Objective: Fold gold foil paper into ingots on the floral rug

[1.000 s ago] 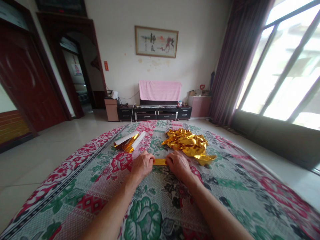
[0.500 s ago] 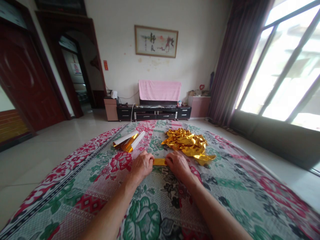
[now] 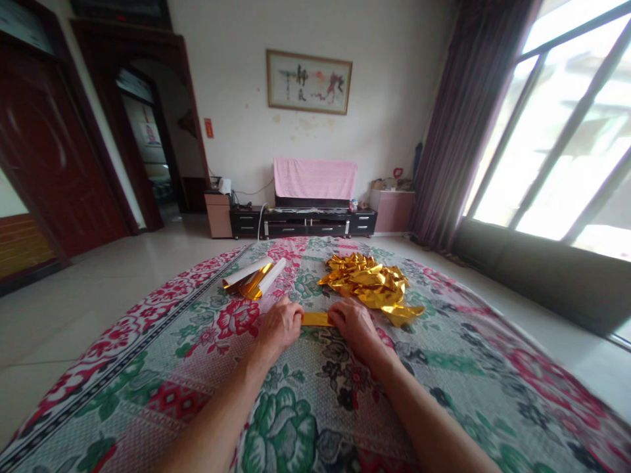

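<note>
Between my hands stretches a narrow folded strip of gold foil paper (image 3: 315,319), held low over the patterned cloth. My left hand (image 3: 280,324) pinches its left end, fingers closed. At the other end my right hand (image 3: 355,324) is closed on it too, with thumb and fingertips at the strip. Just beyond my right hand lies a heap of folded gold foil pieces (image 3: 372,279). Beyond my left hand rest loosely curled sheets of gold foil paper (image 3: 254,278), their white backs showing.
A flowered cloth (image 3: 280,427) in red, green and grey covers the round-edged surface before me. Past it, a low black cabinet (image 3: 308,226) stands at the wall, with a pink towel (image 3: 315,177) draped over something on top. Curtains (image 3: 444,144) and a window are on the right.
My right hand has shifted very slightly to the right along the strip, so a little more of it shows. My left hand stays in place.
</note>
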The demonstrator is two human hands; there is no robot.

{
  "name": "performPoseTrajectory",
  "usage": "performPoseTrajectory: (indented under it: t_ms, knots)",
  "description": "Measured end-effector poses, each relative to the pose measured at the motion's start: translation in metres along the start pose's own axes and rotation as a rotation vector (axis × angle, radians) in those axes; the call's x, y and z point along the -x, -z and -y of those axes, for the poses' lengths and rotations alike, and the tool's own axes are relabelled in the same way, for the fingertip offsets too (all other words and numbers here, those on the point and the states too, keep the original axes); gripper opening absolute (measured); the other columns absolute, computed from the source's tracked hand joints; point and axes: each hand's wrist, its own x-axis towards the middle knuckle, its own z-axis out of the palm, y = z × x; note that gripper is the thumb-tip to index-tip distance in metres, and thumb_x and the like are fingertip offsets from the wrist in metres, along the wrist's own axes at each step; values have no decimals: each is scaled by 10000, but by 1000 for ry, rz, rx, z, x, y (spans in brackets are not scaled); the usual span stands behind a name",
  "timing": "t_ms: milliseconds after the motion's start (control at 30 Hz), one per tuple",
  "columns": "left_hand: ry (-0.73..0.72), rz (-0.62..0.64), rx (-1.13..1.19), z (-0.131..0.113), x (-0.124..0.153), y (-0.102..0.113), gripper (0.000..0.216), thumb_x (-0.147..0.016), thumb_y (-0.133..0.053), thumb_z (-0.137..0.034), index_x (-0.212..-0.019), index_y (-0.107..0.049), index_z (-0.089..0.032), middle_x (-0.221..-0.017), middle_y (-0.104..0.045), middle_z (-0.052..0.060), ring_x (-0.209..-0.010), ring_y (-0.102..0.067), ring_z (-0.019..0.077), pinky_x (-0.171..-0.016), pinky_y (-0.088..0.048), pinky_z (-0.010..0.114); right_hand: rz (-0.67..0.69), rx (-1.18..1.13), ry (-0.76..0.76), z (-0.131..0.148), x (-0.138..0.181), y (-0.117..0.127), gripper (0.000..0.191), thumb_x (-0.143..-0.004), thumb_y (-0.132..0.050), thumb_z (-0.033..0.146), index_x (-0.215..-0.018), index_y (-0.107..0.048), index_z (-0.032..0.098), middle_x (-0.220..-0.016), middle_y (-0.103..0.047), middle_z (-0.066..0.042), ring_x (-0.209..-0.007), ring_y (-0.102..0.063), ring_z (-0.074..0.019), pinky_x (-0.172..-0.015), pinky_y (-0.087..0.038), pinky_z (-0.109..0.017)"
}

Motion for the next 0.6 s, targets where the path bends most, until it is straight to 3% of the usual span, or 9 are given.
performPoseTrajectory:
  t_ms: [600]
  knots:
    - [17, -6, -5, 0, 0, -3, 215, -825, -430, -199, -845, -643, -212, -849, -568, 32, -804, -560, 132, -731, -417, 228, -7, -7, -38, 1, -2, -1, 178, -808, -478, 177, -699, -619, 173, -730, -588, -21, -700, -525, -116, -662, -347, -201]
